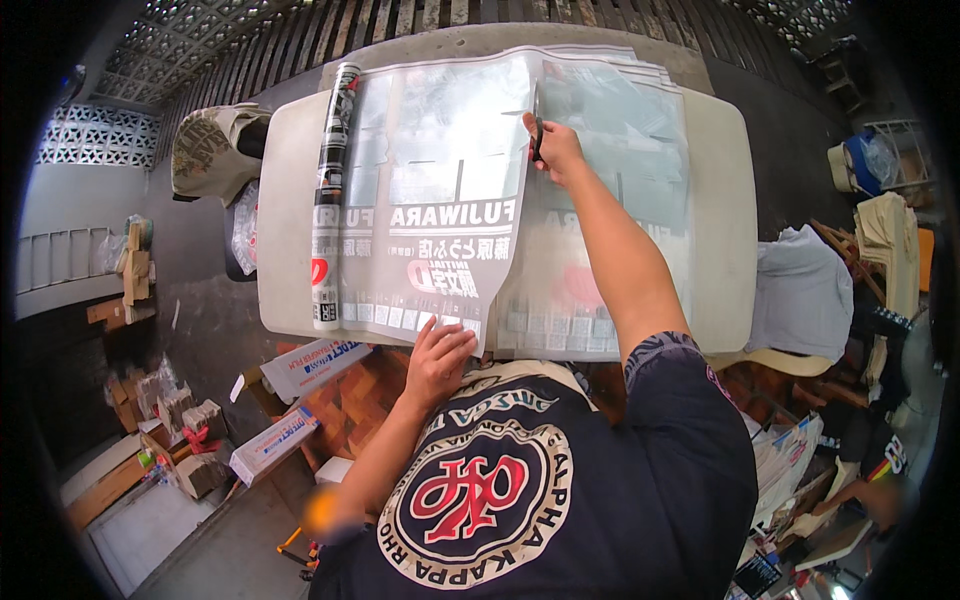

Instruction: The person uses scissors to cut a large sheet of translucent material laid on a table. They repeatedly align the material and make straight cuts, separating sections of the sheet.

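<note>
A large sheet of printed translucent film (445,130) lies over the table, its left side wound into a roll (335,190). Near the sheet's far edge, my right hand (556,150) is closed around the black handle of a pair of scissors (538,135), whose blades point away from me. A long edge of the film runs from the scissors toward my body, over another translucent layer (610,200) on the right. My left hand (438,358) rests on the film's near edge, fingers fairly stretched and lying on it; the thumb is hard to make out.
The cream table (720,220) has a chair with cloth over it (215,150) at its far left and a cloth-draped chair (800,295) at its right. Long cardboard boxes (275,445) stand at the near left. A slatted grille (400,20) borders the far side.
</note>
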The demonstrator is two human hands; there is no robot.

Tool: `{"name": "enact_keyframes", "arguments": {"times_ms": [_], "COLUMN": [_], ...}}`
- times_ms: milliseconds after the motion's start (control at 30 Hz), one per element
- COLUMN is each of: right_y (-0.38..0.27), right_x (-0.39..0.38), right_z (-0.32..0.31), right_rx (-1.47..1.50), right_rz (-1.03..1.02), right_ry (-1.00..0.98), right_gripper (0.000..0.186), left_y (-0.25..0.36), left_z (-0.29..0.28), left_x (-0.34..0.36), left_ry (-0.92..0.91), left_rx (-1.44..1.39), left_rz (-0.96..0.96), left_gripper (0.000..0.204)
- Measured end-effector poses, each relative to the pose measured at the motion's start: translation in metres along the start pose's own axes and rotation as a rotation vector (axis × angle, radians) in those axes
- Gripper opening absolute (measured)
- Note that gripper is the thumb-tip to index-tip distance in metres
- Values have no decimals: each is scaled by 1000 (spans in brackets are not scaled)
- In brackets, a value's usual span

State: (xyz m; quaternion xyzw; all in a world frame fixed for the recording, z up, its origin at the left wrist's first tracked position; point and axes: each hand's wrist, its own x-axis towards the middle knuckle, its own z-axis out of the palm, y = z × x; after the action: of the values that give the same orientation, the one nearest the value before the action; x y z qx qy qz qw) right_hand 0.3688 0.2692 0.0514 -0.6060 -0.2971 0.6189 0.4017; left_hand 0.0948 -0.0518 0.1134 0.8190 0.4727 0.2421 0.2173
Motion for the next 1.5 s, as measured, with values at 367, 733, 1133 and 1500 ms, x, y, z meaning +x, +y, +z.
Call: {"name": "enact_keyframes", "arguments": {"times_ms": [367,733,1133,1500], "right_y": [-60,-78,-40,88], "right_x": [79,55,-26,-131], "right_z": [-12,-195,-205,58], "right_rx": [-68,-843,-812,-313], "right_rz": [-55,-386,-825,-161], "right_ry": [-21,1052,946,329], "right_gripper": [56,70,46,58], "left_y": [12,9,11,-39], "left_z": [5,16,17,-42], "left_x": [5,9,18,32], "left_ry": [19,69,83,-32], "left_rx": [-24,-64,-71,-77], "left_rz": [-101,-173,-142,49], "left_gripper": [29,26,21,43]}}
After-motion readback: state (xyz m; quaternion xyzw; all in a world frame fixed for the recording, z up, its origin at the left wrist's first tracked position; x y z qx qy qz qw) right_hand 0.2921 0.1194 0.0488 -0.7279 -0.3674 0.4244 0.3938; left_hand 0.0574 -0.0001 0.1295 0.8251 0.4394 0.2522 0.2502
